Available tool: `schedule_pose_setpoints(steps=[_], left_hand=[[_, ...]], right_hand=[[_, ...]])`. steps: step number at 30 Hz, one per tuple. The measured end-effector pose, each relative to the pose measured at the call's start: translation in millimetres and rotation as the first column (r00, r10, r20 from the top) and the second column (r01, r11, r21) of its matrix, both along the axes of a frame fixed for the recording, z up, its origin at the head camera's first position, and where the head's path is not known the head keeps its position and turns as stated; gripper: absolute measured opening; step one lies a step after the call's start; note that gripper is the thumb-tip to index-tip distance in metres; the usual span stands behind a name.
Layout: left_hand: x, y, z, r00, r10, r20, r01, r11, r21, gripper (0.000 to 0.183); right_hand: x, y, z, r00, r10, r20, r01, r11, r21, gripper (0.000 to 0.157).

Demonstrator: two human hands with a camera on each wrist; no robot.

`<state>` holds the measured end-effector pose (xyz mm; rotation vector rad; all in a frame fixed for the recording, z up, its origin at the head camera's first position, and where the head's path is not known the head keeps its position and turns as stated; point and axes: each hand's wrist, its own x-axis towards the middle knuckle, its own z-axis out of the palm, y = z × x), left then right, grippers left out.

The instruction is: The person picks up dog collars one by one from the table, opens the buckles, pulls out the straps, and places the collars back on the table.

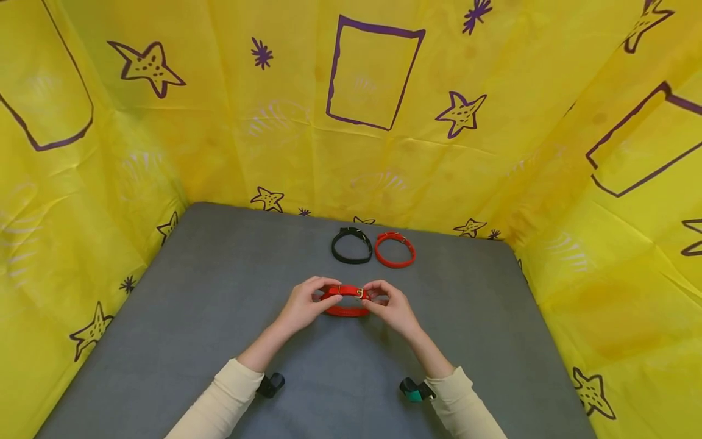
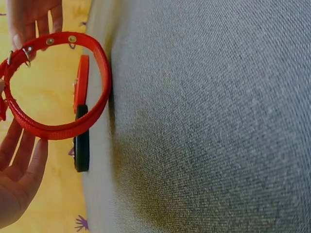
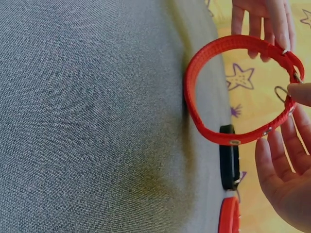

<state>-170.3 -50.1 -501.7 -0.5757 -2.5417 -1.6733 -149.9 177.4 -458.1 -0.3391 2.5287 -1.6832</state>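
Both hands hold a red collar [image 1: 347, 311] fastened into a loop, with a gold-coloured buckle, metal eyelets and a ring. My left hand [image 1: 308, 301] pinches the strap left of the buckle between thumb and fingers. On the buckle side, my right hand [image 1: 393, 307] pinches it the same way. In the left wrist view the collar [image 2: 62, 131] stands on its edge, its lower side at the grey surface. The right wrist view shows the eyelets along the collar [image 3: 214, 136] and the right thumb beside the ring.
Farther back on the grey table [image 1: 230, 262] lie a black collar [image 1: 352, 260] and, to its right, another red collar [image 1: 396, 264], both buckled into loops. Yellow cloth walls [image 1: 285, 134] with purple drawings enclose the table at the back and sides.
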Motion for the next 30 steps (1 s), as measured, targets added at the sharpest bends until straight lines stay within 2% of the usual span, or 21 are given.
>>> schedule_pose_setpoints(steps=[3,8,14,21,30], left_hand=[[1.3,1.4,0.1,1.0,0.007,-0.009,-0.007,1.0,-0.011,0.025],[2.7,3.2,0.0,0.999,0.018,-0.033,-0.019,0.999,-0.039,0.024],[7.1,2.8,3.2,0.999,0.018,-0.035,-0.02,0.998,-0.058,0.024],[8.7,3.1,2.3,0.998,0.007,-0.066,-0.012,0.998,-0.069,0.024],[10.5,7.1,6.8,0.994,0.015,-0.111,-0.026,0.995,-0.1,0.027]], right_hand=[[-2.6,-0.1,-7.8,1.0,-0.006,-0.026,0.006,1.0,-0.011,0.03],[-11.3,0.1,-27.7,0.991,0.005,-0.135,-0.001,1.0,0.029,0.031],[-11.6,-6.8,-24.5,0.961,0.094,-0.259,-0.063,0.99,0.124,0.029],[-10.6,-11.7,-23.0,0.953,0.1,-0.285,-0.049,0.982,0.182,0.02],[-9.8,-13.8,-24.2,0.946,0.096,-0.31,-0.032,0.978,0.204,0.018]])
